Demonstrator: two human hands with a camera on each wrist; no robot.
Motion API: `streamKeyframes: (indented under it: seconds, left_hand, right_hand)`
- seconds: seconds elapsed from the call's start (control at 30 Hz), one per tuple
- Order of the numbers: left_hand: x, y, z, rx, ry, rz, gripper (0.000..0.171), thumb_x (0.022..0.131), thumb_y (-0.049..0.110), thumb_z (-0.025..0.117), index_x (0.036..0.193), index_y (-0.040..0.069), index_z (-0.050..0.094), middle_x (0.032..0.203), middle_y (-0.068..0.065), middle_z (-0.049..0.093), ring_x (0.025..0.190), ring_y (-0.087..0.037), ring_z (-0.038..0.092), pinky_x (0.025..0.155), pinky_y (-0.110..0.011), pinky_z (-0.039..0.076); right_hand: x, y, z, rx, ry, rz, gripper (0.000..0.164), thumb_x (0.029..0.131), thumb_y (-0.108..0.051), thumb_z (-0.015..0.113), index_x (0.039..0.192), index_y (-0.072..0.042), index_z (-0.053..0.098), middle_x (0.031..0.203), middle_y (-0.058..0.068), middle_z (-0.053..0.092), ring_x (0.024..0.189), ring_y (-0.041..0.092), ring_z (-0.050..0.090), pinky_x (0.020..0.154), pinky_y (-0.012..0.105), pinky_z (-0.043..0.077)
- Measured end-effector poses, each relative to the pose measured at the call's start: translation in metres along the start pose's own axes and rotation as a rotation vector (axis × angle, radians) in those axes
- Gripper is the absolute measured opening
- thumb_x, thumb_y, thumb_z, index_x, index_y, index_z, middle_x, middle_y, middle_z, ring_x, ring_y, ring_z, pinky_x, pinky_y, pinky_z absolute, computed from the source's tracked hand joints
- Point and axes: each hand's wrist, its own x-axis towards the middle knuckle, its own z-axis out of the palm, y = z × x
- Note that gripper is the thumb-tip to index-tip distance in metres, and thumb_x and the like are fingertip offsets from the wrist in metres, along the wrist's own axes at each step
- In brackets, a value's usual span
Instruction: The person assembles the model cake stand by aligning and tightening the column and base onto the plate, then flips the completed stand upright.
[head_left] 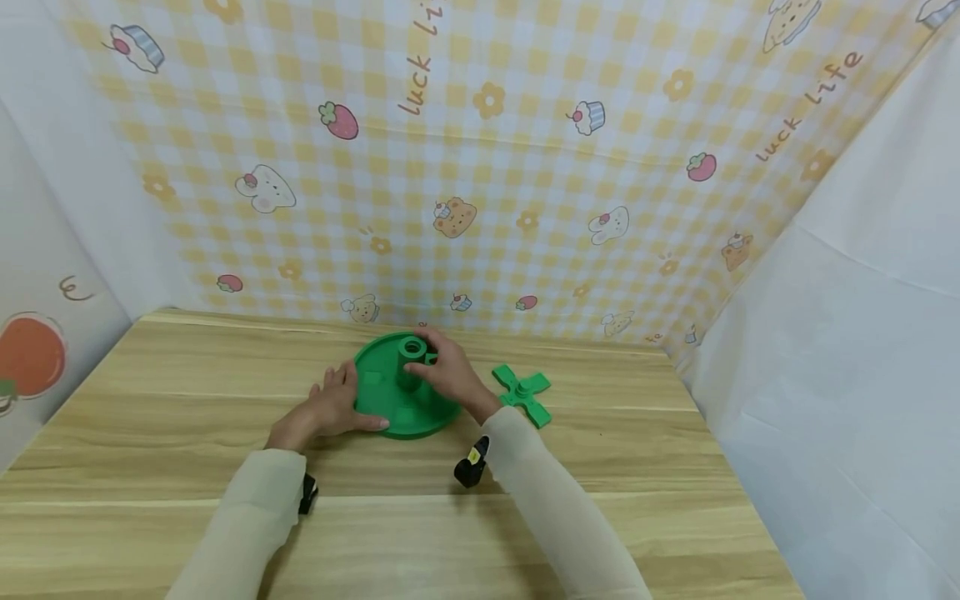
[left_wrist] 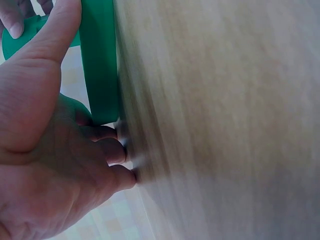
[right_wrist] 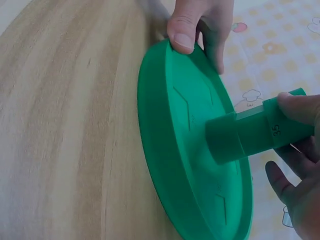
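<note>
A shallow green round dish [head_left: 386,402] with a raised rim lies on the table. From its middle rises a hollow green cylinder [head_left: 409,372], marked "35" on its side in the right wrist view. My left hand [head_left: 330,407] holds the dish's left edge, its thumb over the near rim and its fingers spread along the far left side. The right hand [head_left: 452,371] grips the upper part of the cylinder between thumb and fingers. In the left wrist view, the dish's rim [left_wrist: 100,65] stands right beside the left palm.
A green cross-shaped piece [head_left: 522,390] with a small central boss lies right of the dish, close to the right forearm. Behind the wooden table [head_left: 622,450] hangs a yellow checked cloth [head_left: 540,183]. White sheets [head_left: 847,333] close off the sides.
</note>
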Motion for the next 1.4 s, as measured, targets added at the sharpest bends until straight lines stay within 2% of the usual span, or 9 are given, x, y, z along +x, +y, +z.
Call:
streamKeyframes:
  seconds: [0.17,0.37,0.43,0.6,0.73,0.93,1.13,1.4]
  left_hand:
    - [0.001,-0.001,0.000,0.006,-0.005,-0.002,0.130,0.083,0.056,0.075,0.149,-0.019,-0.009,0.155,-0.043,-0.004,0.144,-0.057,-0.008,0.115,-0.070,0.001]
    - [0.001,0.001,0.000,0.013,-0.009,-0.011,0.129,0.084,0.054,0.074,0.148,-0.019,-0.009,0.155,-0.043,-0.004,0.144,-0.057,-0.008,0.114,-0.070,0.001]
    - [0.001,0.002,-0.001,0.010,-0.009,-0.011,0.129,0.083,0.054,0.075,0.148,-0.019,-0.009,0.155,-0.043,-0.004,0.144,-0.058,-0.008,0.114,-0.070,0.001]
    - [0.001,0.003,-0.002,0.004,-0.009,-0.006,0.130,0.083,0.055,0.075,0.148,-0.019,-0.010,0.155,-0.042,-0.004,0.144,-0.057,-0.009,0.114,-0.070,0.001]
    - [0.002,0.003,-0.001,0.011,-0.013,-0.007,0.129,0.084,0.055,0.074,0.149,-0.018,-0.010,0.156,-0.041,-0.004,0.144,-0.057,-0.008,0.114,-0.070,0.002]
    - [0.000,0.001,0.000,-0.001,-0.009,-0.013,0.129,0.083,0.054,0.075,0.149,-0.018,-0.010,0.156,-0.042,-0.005,0.144,-0.057,-0.010,0.115,-0.069,0.000]
    - [0.000,-0.001,0.001,0.013,0.002,-0.006,0.129,0.083,0.055,0.074,0.148,-0.020,-0.009,0.155,-0.043,-0.005,0.144,-0.057,-0.008,0.115,-0.069,0.001]
    - [0.000,-0.001,0.002,0.010,0.002,-0.001,0.129,0.083,0.056,0.074,0.148,-0.020,-0.008,0.155,-0.043,-0.004,0.144,-0.057,-0.008,0.115,-0.069,0.002]
  right_hand:
    - [0.001,0.003,0.004,-0.032,0.043,-0.008,0.057,0.091,-0.014,0.073,0.143,-0.009,0.051,0.153,0.013,0.045,0.129,0.025,0.055,0.102,0.040,0.050]
    - [0.000,0.004,0.007,-0.046,0.082,-0.033,0.056,0.090,-0.014,0.074,0.140,-0.003,0.053,0.140,0.012,0.058,0.123,0.023,0.059,0.100,0.037,0.051]
    - [0.000,0.004,0.007,-0.055,0.083,-0.032,0.056,0.090,-0.015,0.074,0.140,-0.004,0.053,0.137,0.011,0.060,0.121,0.023,0.061,0.098,0.037,0.052]
    - [-0.001,0.002,-0.001,-0.112,0.025,-0.023,0.060,0.093,-0.021,0.072,0.146,-0.006,0.048,0.145,0.013,0.054,0.126,0.025,0.058,0.100,0.038,0.051]
    - [-0.005,0.006,-0.018,-0.137,-0.028,-0.025,0.062,0.095,-0.024,0.069,0.148,-0.005,0.044,0.147,0.014,0.051,0.133,0.028,0.052,0.106,0.043,0.047]
    - [-0.019,0.028,-0.056,-0.116,0.017,-0.017,0.054,0.097,-0.015,0.066,0.145,0.000,0.047,0.147,0.017,0.051,0.135,0.032,0.049,0.105,0.048,0.047]
    - [-0.034,0.051,-0.094,-0.162,0.045,0.049,0.050,0.097,-0.016,0.065,0.143,-0.001,0.050,0.145,0.018,0.052,0.134,0.034,0.049,0.103,0.049,0.048]
    - [-0.056,0.087,-0.124,-0.199,-0.013,0.144,0.044,0.099,-0.004,0.055,0.142,0.005,0.049,0.144,0.024,0.051,0.134,0.041,0.047,0.105,0.055,0.044]
